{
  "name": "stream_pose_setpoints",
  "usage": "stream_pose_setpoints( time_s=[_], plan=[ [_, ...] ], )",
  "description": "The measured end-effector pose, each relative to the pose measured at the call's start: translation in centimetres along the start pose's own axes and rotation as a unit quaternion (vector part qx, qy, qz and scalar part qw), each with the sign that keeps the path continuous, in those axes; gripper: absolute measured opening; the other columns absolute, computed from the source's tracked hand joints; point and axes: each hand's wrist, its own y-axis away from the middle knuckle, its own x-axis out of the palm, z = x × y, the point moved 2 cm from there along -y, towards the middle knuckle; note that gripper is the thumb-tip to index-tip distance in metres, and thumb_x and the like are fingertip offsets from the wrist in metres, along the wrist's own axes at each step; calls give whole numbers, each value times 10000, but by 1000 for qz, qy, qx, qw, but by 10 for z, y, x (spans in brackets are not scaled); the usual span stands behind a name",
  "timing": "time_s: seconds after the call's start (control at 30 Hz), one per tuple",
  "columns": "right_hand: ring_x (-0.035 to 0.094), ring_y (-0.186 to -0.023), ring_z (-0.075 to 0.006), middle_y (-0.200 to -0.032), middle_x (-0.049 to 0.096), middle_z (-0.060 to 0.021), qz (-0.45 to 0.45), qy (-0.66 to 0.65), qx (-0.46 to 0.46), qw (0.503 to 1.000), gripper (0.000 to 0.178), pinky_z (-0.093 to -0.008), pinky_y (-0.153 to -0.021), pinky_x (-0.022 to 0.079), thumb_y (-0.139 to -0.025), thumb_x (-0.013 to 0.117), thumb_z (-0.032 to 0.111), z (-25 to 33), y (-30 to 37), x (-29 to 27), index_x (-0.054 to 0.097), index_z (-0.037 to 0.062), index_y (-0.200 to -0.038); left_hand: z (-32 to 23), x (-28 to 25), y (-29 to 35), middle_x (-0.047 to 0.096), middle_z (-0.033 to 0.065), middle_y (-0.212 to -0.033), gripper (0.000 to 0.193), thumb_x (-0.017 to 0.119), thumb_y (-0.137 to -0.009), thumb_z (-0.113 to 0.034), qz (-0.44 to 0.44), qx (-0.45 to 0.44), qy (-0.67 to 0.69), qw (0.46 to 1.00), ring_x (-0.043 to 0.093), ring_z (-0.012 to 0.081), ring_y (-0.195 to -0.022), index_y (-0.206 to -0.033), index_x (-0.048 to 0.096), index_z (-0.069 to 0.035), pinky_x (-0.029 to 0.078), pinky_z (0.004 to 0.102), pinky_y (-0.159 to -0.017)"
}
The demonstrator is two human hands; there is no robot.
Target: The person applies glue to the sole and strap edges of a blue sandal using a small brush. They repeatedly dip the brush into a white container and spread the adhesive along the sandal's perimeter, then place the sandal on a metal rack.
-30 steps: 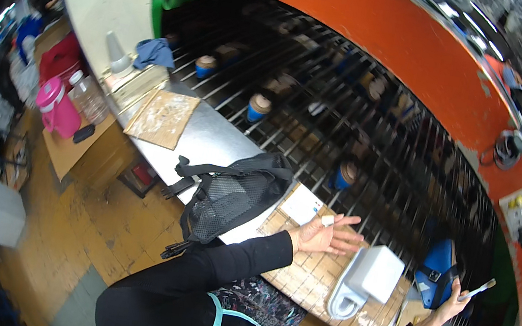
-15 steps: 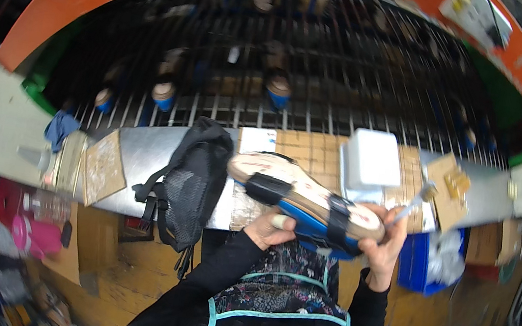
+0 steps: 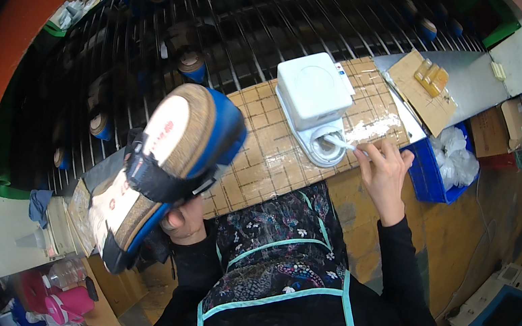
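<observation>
My left hand (image 3: 183, 220) is closed on a sandal (image 3: 168, 124) with black straps, a pale printed footbed and a thick blue-and-tan sole. It is held up, tilted, at the left of the bench. Farther right, my right hand (image 3: 382, 172) pinches the end of a slim white-handled brush (image 3: 344, 144). The brush's other end reaches into the round cup of a white dispenser (image 3: 313, 93), so its tip is hidden. That dispenser stands on the gridded cardboard (image 3: 257, 145).
Behind the bench runs a rack of metal bars (image 3: 252, 45) with several shoes on it. To the right are a cardboard piece (image 3: 410, 84) bearing amber blocks and a blue bin (image 3: 425, 168) of clear plastic bags. A pink bottle (image 3: 71, 304) is at lower left.
My view has turned. The sandal, earlier between both hands, is now in my left hand alone, raised to the left. My right hand has left it and brought the brush to the dispenser's cup.
</observation>
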Motion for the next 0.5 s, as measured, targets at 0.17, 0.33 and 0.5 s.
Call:
stream_pose_setpoints(
  time_s=[0.17,0.33,0.5],
  plan=[
    [532,-753,-181,-776,540,-11,-19,21,-53,998,99,-377,-737,286,-769,738,213,-1,-7,6,674,159,-821,-15,-21,-5,472,108,-1411,853,862,-655,-237,-6,148,-200,969,404,299,-1329,-1378,455,-42,265,477,-1142],
    [552,-740,-192,-758,560,-12,27,35,-75,996,100,-384,-761,293,-776,732,234,-4,-7,3,688,151,-811,-26,-16,-7,487,95,-1381,846,859,-657,-199,-26,243,-335,910,437,280,-1287,-1384,443,-81,296,465,-1120],
    [576,-651,-227,-711,620,-73,121,-114,85,982,182,-415,-788,345,-848,687,275,-22,-5,-2,704,104,-791,-37,11,-14,426,118,-1410,886,823,-690,-227,42,336,-447,828,478,278,-1220,-1428,348,-104,394,457,-1045]
  ],
)
